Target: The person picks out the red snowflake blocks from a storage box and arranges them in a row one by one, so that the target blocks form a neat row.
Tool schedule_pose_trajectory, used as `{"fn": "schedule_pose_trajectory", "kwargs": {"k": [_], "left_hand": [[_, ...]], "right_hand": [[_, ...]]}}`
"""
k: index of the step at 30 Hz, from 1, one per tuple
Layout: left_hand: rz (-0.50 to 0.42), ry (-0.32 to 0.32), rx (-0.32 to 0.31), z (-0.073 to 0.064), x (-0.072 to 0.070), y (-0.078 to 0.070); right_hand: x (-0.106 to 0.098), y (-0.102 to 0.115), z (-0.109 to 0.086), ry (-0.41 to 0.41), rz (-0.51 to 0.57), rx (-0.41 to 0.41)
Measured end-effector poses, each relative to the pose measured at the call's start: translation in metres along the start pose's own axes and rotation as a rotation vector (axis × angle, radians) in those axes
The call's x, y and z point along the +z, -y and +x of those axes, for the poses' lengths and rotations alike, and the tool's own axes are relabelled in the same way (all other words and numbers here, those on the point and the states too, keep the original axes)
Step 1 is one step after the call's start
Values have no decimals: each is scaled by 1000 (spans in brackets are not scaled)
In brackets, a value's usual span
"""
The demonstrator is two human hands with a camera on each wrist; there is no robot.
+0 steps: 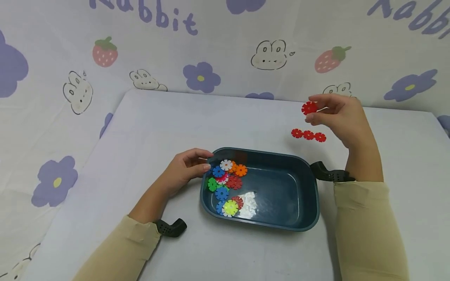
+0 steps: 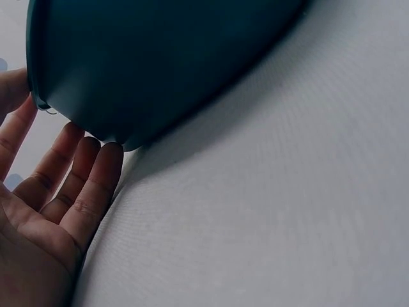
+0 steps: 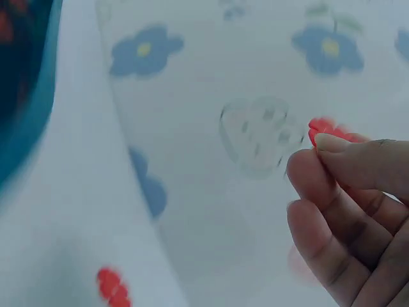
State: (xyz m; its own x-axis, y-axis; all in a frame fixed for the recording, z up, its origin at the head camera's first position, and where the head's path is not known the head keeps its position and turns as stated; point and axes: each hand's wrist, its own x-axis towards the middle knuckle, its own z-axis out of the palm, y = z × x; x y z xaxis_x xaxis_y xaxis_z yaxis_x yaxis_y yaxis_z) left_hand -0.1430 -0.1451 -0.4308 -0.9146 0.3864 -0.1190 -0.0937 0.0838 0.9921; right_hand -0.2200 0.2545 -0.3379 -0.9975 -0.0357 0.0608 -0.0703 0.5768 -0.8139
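Note:
Between the thumb and fingers of my right hand (image 1: 339,117) is a red notched plastic disc (image 1: 309,108), pinched and raised above the table. In the right wrist view the same red disc (image 3: 329,130) shows partly behind the thumb. Three red discs (image 1: 308,135) lie edge to edge in a row on the table, just below that hand in the head view. My left hand (image 1: 186,168) holds the left end of a dark teal tub (image 1: 260,151), thumb and forefinger at its rim. Its other fingers (image 2: 96,185) touch the tub's outer wall.
Inside the tub, notched discs in several colours, such as a yellow disc (image 1: 230,208) and an orange disc (image 1: 241,170), are heaped at the left end. A white table (image 1: 168,121) stands against a cloth backdrop (image 1: 225,43) printed with rabbits, flowers and strawberries.

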Motion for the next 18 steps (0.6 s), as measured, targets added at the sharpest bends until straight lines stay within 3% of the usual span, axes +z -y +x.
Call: {"fn": "schedule_pose_trajectory", "kwargs": {"k": [5, 9, 18], "left_hand": [[-6, -1, -2, 0, -2, 2], [-22, 6, 1, 0, -2, 4], [-30, 11, 8, 1, -1, 4]], "right_hand": [[6, -34, 13, 35, 55, 110], [13, -55, 20, 69, -2, 180], [33, -68, 32, 130, -101, 136]]}}
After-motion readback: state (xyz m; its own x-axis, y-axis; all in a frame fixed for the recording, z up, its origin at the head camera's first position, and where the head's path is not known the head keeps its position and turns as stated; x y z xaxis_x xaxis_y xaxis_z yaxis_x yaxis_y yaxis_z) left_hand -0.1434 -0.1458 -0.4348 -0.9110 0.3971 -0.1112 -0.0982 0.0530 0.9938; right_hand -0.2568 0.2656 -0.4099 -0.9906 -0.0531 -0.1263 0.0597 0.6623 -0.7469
